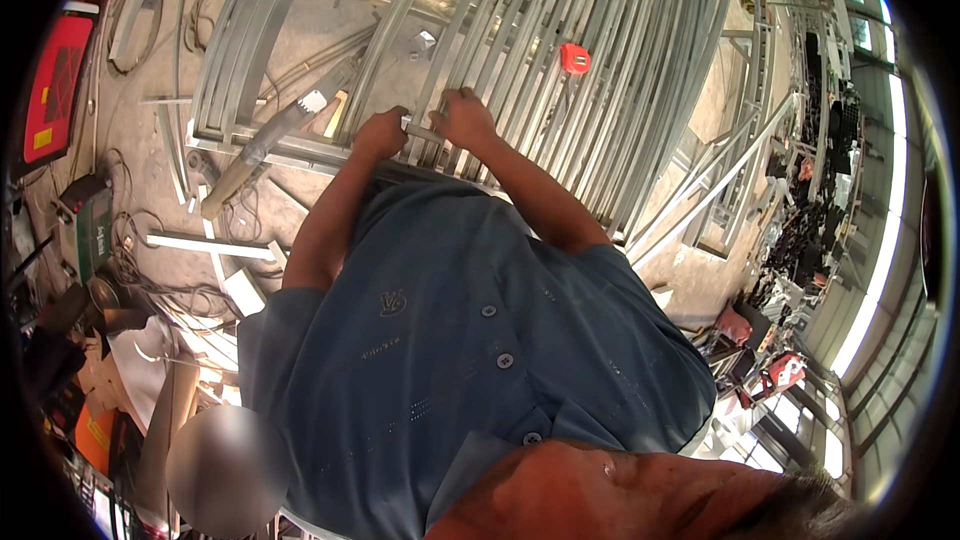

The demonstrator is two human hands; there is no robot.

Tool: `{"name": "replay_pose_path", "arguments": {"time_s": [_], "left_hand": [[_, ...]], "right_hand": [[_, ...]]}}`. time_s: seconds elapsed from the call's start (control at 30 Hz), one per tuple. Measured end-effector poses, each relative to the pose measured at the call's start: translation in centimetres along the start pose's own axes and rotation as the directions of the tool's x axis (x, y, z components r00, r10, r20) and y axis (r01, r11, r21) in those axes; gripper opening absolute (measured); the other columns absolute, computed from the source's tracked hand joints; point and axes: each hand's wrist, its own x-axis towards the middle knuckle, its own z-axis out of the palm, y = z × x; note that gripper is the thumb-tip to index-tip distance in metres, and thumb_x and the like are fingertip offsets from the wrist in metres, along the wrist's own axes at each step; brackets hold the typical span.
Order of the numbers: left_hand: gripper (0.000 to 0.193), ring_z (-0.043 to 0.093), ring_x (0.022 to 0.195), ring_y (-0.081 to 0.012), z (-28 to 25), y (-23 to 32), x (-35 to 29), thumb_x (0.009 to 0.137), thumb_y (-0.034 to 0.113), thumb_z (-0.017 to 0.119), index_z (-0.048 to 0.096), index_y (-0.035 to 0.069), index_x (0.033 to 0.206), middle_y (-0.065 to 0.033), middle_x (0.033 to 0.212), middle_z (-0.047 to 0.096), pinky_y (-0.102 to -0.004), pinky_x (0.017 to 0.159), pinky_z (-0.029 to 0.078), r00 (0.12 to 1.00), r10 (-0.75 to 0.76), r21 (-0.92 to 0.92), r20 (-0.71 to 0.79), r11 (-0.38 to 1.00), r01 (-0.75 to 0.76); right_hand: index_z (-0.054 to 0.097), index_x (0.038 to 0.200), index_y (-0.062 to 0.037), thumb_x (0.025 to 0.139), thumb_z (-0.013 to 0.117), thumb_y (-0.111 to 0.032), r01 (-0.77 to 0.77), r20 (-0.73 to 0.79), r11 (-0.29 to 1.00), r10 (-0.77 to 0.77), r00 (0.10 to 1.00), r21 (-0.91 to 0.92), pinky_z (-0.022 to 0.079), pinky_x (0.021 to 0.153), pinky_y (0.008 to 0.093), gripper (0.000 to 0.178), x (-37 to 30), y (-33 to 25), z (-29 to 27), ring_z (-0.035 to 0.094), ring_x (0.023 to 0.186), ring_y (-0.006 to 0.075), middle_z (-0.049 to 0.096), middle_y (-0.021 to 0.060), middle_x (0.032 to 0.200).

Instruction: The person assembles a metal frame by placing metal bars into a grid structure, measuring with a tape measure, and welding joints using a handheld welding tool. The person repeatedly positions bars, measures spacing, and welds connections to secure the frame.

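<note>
Both of my hands are close together at the near end of a rack of long, grey metal bars [530, 30]. A short metal piece [424, 130] lies crosswise between them. My left hand [382, 133] is closed at its left end, with the thumb toward it. Bent fingers of my right hand [466, 120] grip its other end; part of the hold is hidden. A red tape measure [575, 59] rests on the bars, to the right of and beyond my right hand.
At the far left stands a red machine [55, 90], with a green machine [94, 230] nearer. Cables [205, 300] and white bars [210, 243] lie on the floor there. A long wrapped bundle [255, 152] leans by the rack. More metal frames [715, 200] stand at right.
</note>
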Motion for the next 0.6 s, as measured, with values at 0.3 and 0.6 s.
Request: {"name": "replay_pose_path", "arguments": {"time_s": [0.3,0.6], "left_hand": [[0.049,0.067,0.097,-0.0435,-0.6,0.0,0.2,0.077,0.011,0.059,0.06,0.007,0.125,-0.0265,0.099,0.07,-0.0527,0.088,0.052,0.999,0.039,-0.008,-0.007,0.999,-0.039],[0.048,0.067,0.097,-0.0438,-0.6,0.1,-0.2,0.079,0.013,0.061,0.057,0.004,0.126,-0.0266,0.1,0.07,-0.0532,0.087,0.052,0.985,0.157,0.046,0.077,0.986,-0.161]], "right_hand": [[0.019,0.144,0.0085,0.076,0.077,-0.056,-0.428,0.093,0.901,0.421,0.902,0.068,0.051,0.094,0.0518,0.11,5.4,-1.2,0.2,0.054,0.118,0.0552,0.035,0.0422,0.136],[-0.01,0.153,0.0051,0.073,0.079,-0.058,-0.573,0.149,0.819,0.571,0.808,-0.032,0.053,0.092,0.0467,0.135,6.4,-1.9,1.4,0.061,0.111,0.0502,0.026,0.0449,0.142]]}}
